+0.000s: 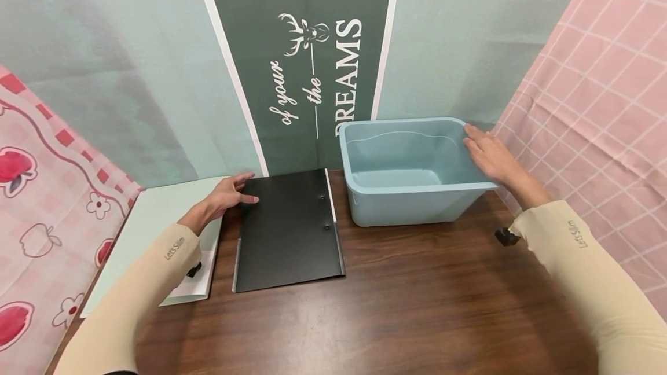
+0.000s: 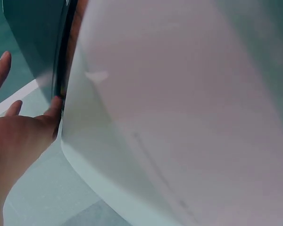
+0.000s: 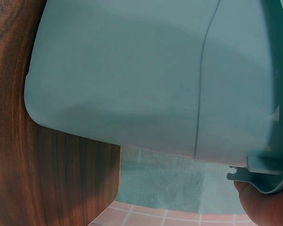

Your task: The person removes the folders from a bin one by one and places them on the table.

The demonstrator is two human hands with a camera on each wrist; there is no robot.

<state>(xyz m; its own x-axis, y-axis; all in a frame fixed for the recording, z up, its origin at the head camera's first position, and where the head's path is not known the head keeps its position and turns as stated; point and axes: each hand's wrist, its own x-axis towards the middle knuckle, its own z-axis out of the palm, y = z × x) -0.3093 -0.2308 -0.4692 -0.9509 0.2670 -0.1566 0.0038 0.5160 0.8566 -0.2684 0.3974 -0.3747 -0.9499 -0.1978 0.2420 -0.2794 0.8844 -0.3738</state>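
A light blue plastic bin (image 1: 401, 207) stands at the back right of the table. My right hand (image 1: 490, 155) grips its right rim near the far corner; in the right wrist view, part of that hand (image 3: 264, 202) shows beneath the lip. A flat black folder (image 1: 292, 230) with two small studs lies left of the bin. At its upper left edge is my left hand (image 1: 229, 192), thumb and fingers spread, with the thumb over the black surface. In the left wrist view, a finger of the left hand (image 2: 19, 141) touches a dark edge.
A pale green folder (image 1: 161, 207) with a white patch lies on the left, partly under my left forearm. Green cloth (image 1: 297, 149) hangs behind the brown wooden table (image 1: 406, 305). Patterned pink cloths (image 1: 599, 103) stand at both sides.
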